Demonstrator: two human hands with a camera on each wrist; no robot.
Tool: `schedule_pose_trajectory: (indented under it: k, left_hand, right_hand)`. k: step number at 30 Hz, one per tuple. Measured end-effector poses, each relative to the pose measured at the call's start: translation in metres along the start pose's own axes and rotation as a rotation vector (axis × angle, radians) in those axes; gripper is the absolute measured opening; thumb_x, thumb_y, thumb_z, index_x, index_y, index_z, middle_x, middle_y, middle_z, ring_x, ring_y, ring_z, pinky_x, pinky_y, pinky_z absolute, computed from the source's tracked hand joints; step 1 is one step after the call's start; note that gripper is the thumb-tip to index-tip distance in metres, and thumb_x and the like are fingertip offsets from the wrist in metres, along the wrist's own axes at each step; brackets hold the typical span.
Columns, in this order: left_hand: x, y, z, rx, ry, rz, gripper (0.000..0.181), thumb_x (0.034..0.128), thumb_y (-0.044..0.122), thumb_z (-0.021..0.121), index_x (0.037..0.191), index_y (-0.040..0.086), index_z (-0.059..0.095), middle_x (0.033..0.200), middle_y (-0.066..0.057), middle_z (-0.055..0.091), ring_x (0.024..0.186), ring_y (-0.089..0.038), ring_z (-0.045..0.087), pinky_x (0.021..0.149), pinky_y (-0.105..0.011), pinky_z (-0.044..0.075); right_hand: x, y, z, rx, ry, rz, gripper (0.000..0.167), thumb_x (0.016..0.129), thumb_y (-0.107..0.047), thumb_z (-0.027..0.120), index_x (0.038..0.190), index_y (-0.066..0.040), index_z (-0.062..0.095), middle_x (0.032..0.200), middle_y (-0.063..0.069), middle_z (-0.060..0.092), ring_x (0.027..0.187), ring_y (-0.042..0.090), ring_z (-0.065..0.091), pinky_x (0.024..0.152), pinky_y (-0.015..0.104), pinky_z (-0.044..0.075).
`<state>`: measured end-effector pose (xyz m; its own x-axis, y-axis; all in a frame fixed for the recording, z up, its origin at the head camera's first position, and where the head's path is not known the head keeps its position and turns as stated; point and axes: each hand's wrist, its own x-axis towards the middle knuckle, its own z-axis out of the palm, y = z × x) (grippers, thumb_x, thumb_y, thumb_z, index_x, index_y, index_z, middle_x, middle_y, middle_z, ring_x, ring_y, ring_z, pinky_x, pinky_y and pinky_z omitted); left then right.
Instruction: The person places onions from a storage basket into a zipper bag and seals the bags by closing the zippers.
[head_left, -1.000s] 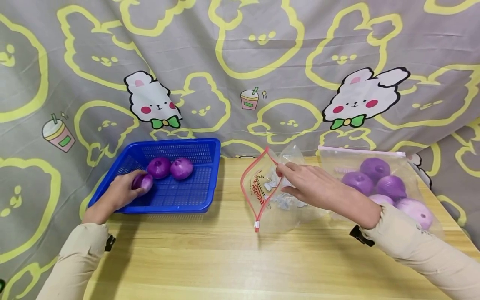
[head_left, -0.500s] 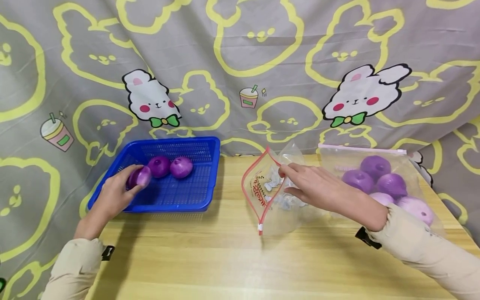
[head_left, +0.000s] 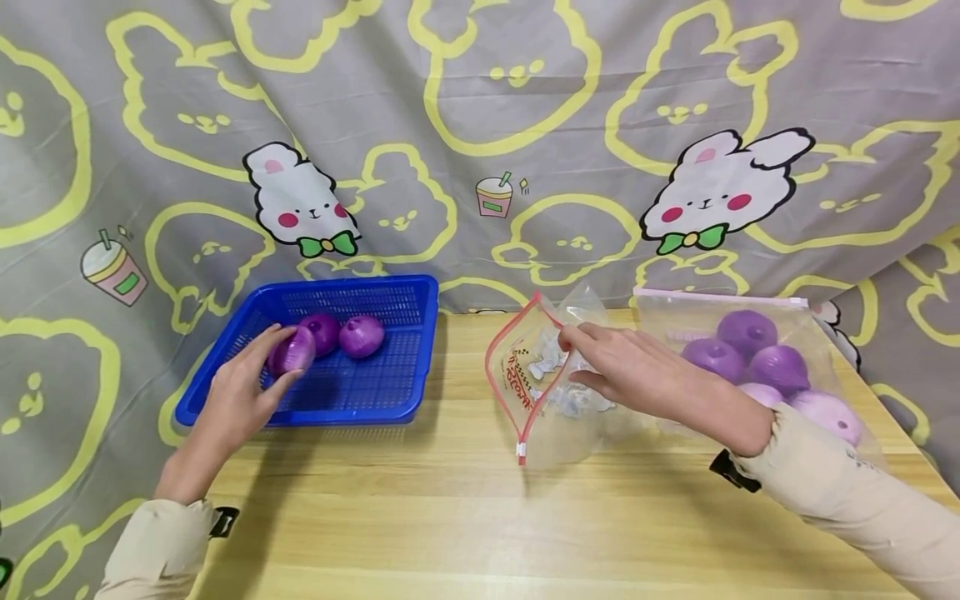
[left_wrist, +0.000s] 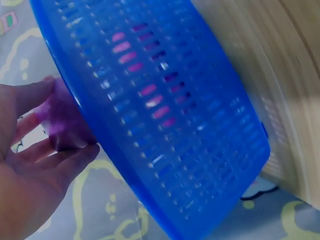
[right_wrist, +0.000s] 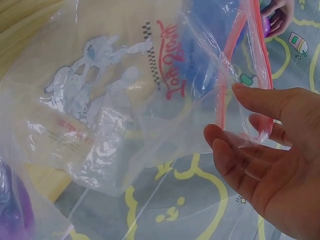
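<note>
My left hand grips a purple onion between thumb and fingers, over the left part of a blue plastic basket. The left wrist view puts that onion just past the basket's rim. Two more purple onions lie in the basket, the right one in plain sight and the other partly covered by the held one. On the right, my right hand pinches the edge of a clear zip bag with a red zip. Its mouth gapes toward the basket; printed white figures and red lettering show on it.
Right of the red-zip bag lies another clear bag with a pink zip, holding several purple onions. Both bags and the basket rest on a wooden table. A grey patterned curtain hangs behind.
My left hand has raised the onion off the basket's floor and shifted it slightly to the right. The right hand keeps its hold on the bag's edge, nearly still.
</note>
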<state>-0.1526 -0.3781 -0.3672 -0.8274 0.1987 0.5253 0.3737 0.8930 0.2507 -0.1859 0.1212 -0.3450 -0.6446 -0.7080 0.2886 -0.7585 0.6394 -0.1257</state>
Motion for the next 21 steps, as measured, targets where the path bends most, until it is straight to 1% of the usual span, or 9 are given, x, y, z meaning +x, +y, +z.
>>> schedule_pose_trajectory:
  k: [10,16,18,21]
  left_hand:
    - [0.002,0.028,0.0,-0.026,0.054,0.064,0.067,0.0755,0.002,0.084,0.137,0.008,0.058,0.142,-0.024,0.053,0.12,-0.049,0.055,0.087,-0.065,0.048]
    - [0.002,0.042,0.0,-0.029,0.041,0.084,0.068,0.0765,0.002,0.084,0.138,0.008,0.056,0.144,-0.022,0.051,0.123,-0.047,0.055,0.088,-0.063,0.049]
    - [0.002,0.046,0.0,-0.033,0.038,0.085,0.071,0.0768,0.002,0.084,0.141,0.007,0.053,0.144,-0.022,0.051,0.122,-0.046,0.055,0.089,-0.062,0.05]
    - [0.002,0.053,-0.001,-0.048,0.029,0.075,0.075,0.0774,0.001,0.083,0.143,0.003,0.047,0.14,-0.023,0.053,0.119,-0.042,0.058,0.089,-0.058,0.051]
  right_hand:
    - [-0.002,0.003,0.0,-0.004,-0.001,0.005,0.041,0.086,-0.018,0.08,0.117,-0.013,0.053,0.099,0.001,0.063,0.066,0.013,0.055,0.053,0.03,0.049]
    - [-0.003,0.003,0.0,-0.007,0.01,-0.005,0.042,0.086,-0.019,0.08,0.118,-0.013,0.053,0.099,0.001,0.063,0.067,0.014,0.056,0.053,0.031,0.049]
    - [-0.003,0.003,0.0,-0.008,0.013,-0.007,0.042,0.085,-0.019,0.08,0.118,-0.013,0.053,0.099,0.001,0.063,0.067,0.014,0.057,0.053,0.031,0.05]
    - [-0.002,0.002,0.0,-0.005,0.01,-0.005,0.041,0.086,-0.019,0.08,0.117,-0.013,0.054,0.1,0.001,0.064,0.066,0.014,0.056,0.053,0.03,0.049]
